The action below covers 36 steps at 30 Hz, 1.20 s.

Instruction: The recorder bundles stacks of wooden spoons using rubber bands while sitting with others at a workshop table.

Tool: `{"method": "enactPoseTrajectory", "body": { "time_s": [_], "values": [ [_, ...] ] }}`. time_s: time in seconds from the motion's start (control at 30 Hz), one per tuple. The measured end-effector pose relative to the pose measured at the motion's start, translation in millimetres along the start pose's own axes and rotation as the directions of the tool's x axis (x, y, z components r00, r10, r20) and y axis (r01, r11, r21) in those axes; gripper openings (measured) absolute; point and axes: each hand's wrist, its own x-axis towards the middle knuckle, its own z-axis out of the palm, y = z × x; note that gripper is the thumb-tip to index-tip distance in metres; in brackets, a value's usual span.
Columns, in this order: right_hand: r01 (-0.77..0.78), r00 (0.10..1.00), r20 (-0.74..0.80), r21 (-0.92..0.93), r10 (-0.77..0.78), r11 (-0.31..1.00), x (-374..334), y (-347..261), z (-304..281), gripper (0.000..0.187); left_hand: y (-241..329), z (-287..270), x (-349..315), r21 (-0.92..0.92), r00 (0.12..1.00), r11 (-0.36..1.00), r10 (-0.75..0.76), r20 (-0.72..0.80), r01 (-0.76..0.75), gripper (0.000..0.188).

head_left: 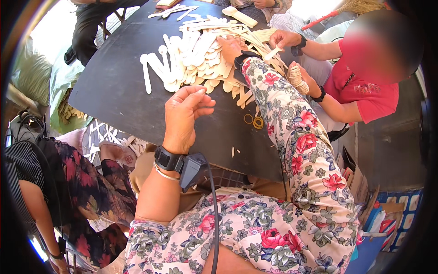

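A heap of pale wooden spoons [200, 57] is spread over a dark tabletop [114, 86]. My right hand [232, 49] reaches out across the heap, its fingers stretched over the spoons and touching them. Just this side of the heap, my left hand [182, 114] is raised above the tabletop. Its fingers are curled in toward the thumb, and nothing shows between them. Several yellow rubber bands [258, 122] lie on the table below my right sleeve.
At the right, a co-worker in a red top holds a wooden spoon [273, 53] and a round bundle of wooden sticks [298, 80]. Other people sit left and far. More loose wooden pieces [107, 133] lie below the table's left edge. A cardboard box [358, 182] stands right.
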Motion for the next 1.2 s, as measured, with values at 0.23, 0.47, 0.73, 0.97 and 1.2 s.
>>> {"method": "enactPoseTrajectory", "body": {
  "time_s": [0.23,0.47,0.73,0.97,1.2],
  "values": [
    [0.057,0.998,-0.001,0.044,-0.057,0.997,-10,-9,-38,0.024,6,-2,4,0.01,1.0,1.0,-0.001,0.004,0.001,0.018],
    [0.237,0.971,-0.003,0.089,-0.238,0.967,-52,-9,-83,0.018,3,4,5,0.037,0.999,0.999,-0.016,0.039,0.015,0.018],
    [0.426,0.867,-0.32,0.075,-0.383,0.902,-82,-11,-104,0.009,4,6,0,0.077,0.999,0.997,0.021,0.033,-0.023,0.018],
    [0.366,0.891,-0.385,0.288,-0.243,0.885,-107,-22,-145,0.003,1,1,5,0.091,0.999,0.995,0.041,0.016,-0.042,0.019],
    [-0.317,0.945,0.319,0.948,-0.067,0.037,-168,-38,-180,0.02,-3,9,4,0.166,0.997,0.983,0.077,-0.027,-0.072,0.023]
  ]
}}
